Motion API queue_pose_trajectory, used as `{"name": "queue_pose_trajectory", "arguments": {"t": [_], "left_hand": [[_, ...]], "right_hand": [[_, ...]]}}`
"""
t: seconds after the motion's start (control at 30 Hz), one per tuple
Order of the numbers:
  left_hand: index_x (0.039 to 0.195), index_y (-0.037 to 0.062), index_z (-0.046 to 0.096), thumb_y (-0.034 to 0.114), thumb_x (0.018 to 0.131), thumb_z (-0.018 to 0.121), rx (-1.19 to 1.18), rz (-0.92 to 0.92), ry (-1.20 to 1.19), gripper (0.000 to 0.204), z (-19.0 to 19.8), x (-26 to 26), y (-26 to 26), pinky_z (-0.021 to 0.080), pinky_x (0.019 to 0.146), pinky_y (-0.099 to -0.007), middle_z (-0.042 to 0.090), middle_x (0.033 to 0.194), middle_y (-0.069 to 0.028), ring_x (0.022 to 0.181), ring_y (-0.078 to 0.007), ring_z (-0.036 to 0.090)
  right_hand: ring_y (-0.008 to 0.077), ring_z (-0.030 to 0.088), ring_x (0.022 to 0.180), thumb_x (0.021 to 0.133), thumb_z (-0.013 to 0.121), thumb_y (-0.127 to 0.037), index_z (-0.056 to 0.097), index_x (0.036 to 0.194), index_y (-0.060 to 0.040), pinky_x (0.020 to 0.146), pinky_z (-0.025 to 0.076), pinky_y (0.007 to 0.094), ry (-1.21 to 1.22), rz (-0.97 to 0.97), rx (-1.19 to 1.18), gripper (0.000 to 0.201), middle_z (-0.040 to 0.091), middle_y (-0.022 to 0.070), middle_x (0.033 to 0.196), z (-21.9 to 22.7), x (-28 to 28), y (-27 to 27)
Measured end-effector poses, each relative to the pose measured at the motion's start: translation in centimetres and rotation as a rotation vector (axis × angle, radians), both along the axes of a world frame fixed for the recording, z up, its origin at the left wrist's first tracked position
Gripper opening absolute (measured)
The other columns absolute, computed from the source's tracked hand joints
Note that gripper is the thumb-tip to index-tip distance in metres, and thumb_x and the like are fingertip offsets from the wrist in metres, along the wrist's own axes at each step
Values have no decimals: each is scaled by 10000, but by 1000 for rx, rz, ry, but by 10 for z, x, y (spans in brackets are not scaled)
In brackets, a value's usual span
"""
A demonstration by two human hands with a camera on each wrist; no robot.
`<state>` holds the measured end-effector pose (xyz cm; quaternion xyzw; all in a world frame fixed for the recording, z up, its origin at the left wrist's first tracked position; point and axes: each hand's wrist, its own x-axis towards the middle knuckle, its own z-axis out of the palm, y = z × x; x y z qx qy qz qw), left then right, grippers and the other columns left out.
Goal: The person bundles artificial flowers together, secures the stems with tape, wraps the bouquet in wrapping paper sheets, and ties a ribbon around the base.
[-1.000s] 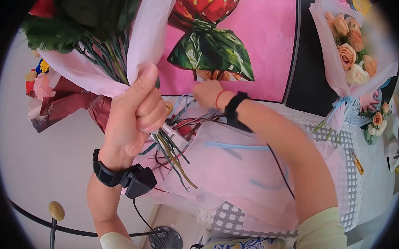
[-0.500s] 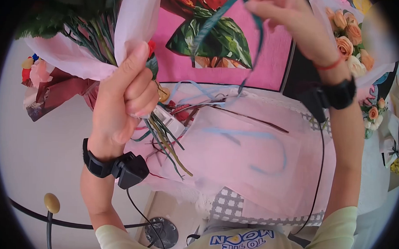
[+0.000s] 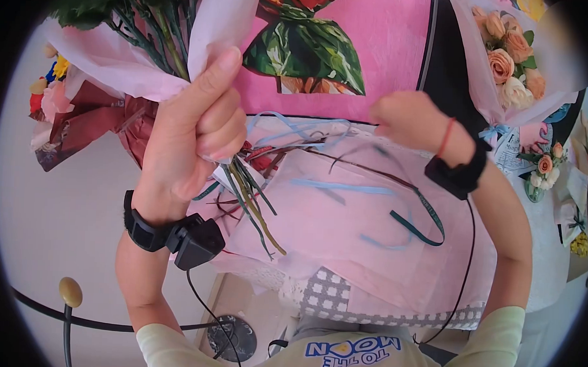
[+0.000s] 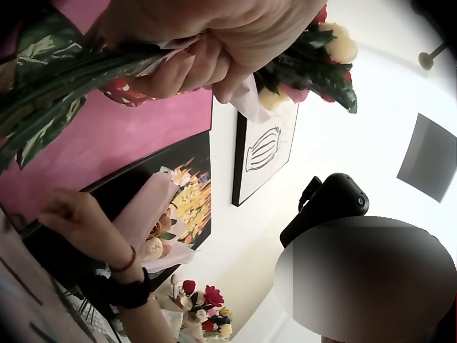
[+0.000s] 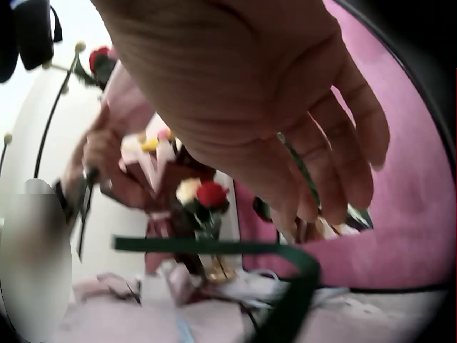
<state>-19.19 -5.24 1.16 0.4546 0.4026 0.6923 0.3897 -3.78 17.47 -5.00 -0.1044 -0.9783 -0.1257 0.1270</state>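
Observation:
My left hand (image 3: 206, 116) grips a bouquet where its pale pink wrapping paper (image 3: 225, 16) gathers round the green stems (image 3: 248, 204). The cut stem ends stick out below the fist, leaves above. In the left wrist view, several red and cream flowers (image 4: 338, 43) show past the hand. My right hand (image 3: 409, 119), fingers bent, is over the table's far edge and holds a dark green ribbon (image 3: 429, 211). Beneath this hand the ribbon hangs in a loose, partly blurred loop. In the right wrist view, part of the ribbon (image 5: 303, 168) shows among the fingers.
Pink paper sheets (image 3: 331, 236) and light blue ribbon (image 3: 336, 185) cover the table. A pink painting (image 3: 376, 57) stands behind. A peach rose bouquet (image 3: 502, 64) is at right, a dark red wrapped bouquet (image 3: 92, 125) at left. A cable (image 3: 469, 254) trails from the right wrist.
My right hand went to the far table edge, rose to the right with the green ribbon, then came down and left. The left hand keeps its grip on the bouquet, shifting slightly.

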Motion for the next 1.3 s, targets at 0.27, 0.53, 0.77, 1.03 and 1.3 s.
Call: {"name": "queue_pose_trajectory", "arguments": {"t": [0.27,0.53,0.77,1.03,1.3], "left_hand": [[719,132,424,234,894,456,-40,11,10,205,-3,-5,-1,159,358,-210,192,451,76,359,-41,181],[794,135,464,255,894,454,-53,0,0,156,-7,-7,-3,160,369,-211,189,451,81,366,-41,181],[888,137,462,262,903,433,-67,59,23,130,-5,-3,-2,158,372,-206,186,461,84,372,-40,176],[841,149,445,269,910,414,32,31,48,142,1,-11,-13,158,370,-199,187,467,85,371,-36,170],[709,160,391,301,901,432,-83,57,12,241,2,-15,-13,161,368,-206,195,463,82,368,-40,180]], "right_hand": [[248,573,688,655,639,-178,594,718,-86,591,430,349,-348,329,-556,121,584,67,671,-32,-56,-40],[154,539,596,720,631,-135,552,706,-44,563,420,287,-107,421,-754,121,558,38,634,-30,-48,-28],[69,531,604,802,555,-87,555,812,-14,557,417,178,228,362,-1385,74,594,33,701,28,-38,-34],[170,569,639,745,594,-165,587,813,-13,592,453,283,-280,433,-717,166,594,68,661,-8,-89,-14],[327,591,839,692,527,-102,626,851,-6,648,475,400,-90,347,-123,210,595,179,907,-61,-205,-3]]}}
